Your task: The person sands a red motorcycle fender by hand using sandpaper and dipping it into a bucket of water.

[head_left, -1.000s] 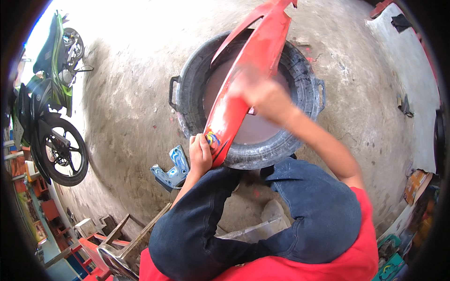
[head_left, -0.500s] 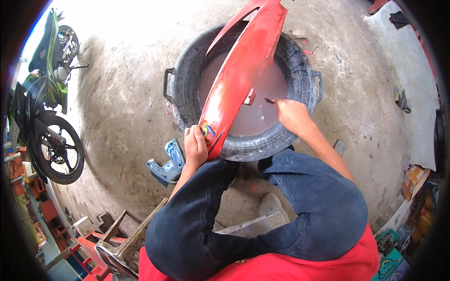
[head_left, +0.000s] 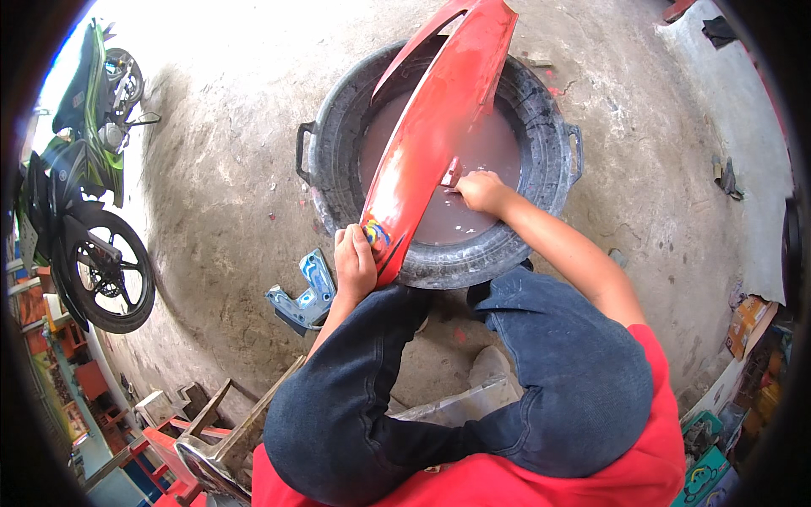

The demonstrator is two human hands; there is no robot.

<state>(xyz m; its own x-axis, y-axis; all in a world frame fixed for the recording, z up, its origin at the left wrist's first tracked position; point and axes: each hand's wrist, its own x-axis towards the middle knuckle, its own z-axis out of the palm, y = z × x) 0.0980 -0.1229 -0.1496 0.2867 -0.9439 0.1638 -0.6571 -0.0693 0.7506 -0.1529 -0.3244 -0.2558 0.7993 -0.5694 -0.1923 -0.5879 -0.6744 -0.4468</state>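
A long, glossy red motorcycle body panel (head_left: 422, 144) lies slanted across a round black tub (head_left: 452, 277) of murky greyish-pink water. My left hand (head_left: 355, 262) is closed round its near end, beside a blue and yellow sticker (head_left: 375, 231). My right hand (head_left: 483, 193) is closed in a pinch at the panel's right edge, by a small tab (head_left: 451, 174). A sliver of a small dark thin piece shows at its fingertips; the rest is hidden by the fingers. I cannot tell whether that piece touches the tab.
A blue-and-white patterned plastic part (head_left: 312, 291) lies on the concrete floor left of the tub. Motorcycles (head_left: 101, 262) stand at the far left. A worn wooden chair (head_left: 224, 444) is near my left knee. A cardboard box (head_left: 748, 325) sits at the right.
My right hand has moved left from over the water to the panel's tab, with the dark piece now mostly covered. The left hand and the panel stay nearly in place.
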